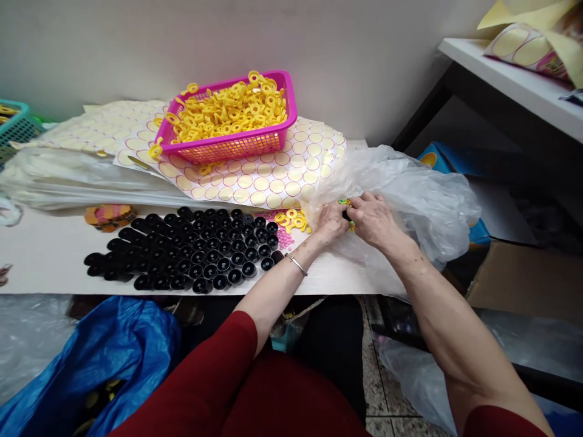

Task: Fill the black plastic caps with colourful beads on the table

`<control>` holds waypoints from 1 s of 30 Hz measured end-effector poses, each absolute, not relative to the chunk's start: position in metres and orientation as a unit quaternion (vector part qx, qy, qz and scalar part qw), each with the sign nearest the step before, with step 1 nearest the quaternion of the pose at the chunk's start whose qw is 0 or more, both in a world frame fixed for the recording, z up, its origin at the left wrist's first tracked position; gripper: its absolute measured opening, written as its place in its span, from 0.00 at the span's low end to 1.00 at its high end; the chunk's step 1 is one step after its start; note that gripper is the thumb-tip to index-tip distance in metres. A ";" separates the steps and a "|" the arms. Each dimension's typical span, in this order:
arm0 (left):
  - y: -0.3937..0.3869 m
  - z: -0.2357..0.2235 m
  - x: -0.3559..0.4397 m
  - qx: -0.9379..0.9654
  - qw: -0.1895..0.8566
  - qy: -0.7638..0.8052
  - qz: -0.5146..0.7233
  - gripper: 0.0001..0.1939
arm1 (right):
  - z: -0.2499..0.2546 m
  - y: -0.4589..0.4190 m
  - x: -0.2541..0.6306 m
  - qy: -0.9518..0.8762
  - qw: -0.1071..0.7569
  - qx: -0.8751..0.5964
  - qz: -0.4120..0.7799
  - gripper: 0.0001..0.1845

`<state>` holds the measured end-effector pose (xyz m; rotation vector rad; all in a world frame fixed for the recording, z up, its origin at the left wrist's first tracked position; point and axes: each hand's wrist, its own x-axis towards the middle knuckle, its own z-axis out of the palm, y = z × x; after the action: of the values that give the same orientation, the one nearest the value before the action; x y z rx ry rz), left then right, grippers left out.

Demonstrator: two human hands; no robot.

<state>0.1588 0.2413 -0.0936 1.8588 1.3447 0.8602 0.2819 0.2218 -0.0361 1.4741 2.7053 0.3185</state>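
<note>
Red sleeves [200, 370] lie nearest the viewer, with bare forearms extending forward over the white table [337, 276]. Between the fingertips, at the front edge of a clear plastic bag [423, 188], is a small black piece [346, 213]. It is mostly covered by the fingers, so neither its long axis nor the direction of its ends can be determined. Left hand [334, 222]: fingers bent and closed on the piece; a metal bracelet [297, 264] encircles the wrist. Right hand [374, 218]: fingers curled, fingertips meeting the piece from the other side; whether they pinch or only press cannot be told. Green and yellow bits [345, 201] show just beside the fingers. Left of the hands, yellow rings [294, 220] and pink bits [285, 238] lie loose near a dense group of black cups [223, 264]. On the right of this group the cups stand with open ends upward, long axes roughly vertical; farther left they appear slanted. Behind them, a pink basket [293, 106] heaped with yellow rings rests on sticker sheets [268, 182]. An orange block [109, 216] lies beyond the group's left part, and a blue bag [136, 334] occupies the lower left, below the table edge.
</note>
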 end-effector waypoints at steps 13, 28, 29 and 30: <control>0.240 -0.095 0.153 0.751 0.319 0.473 0.332 0.20 | -0.084 0.242 0.329 0.721 -0.140 0.674 -0.077 0.18; 0.238 -0.083 0.150 0.726 0.288 0.577 0.239 0.17 | -0.103 0.257 0.310 0.713 -0.258 0.604 -0.244 0.10; 0.237 -0.082 0.149 0.721 0.292 0.578 0.247 0.17 | -0.104 0.255 0.315 0.702 -0.290 0.597 -0.260 0.13; 0.237 -0.082 0.148 0.714 0.299 0.580 0.253 0.17 | -0.105 0.252 0.318 0.689 -0.320 0.589 -0.275 0.17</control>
<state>0.1484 0.2370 -0.0816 1.8968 1.5419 0.6726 0.3185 0.2525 -0.1049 2.3584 2.7578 -1.1017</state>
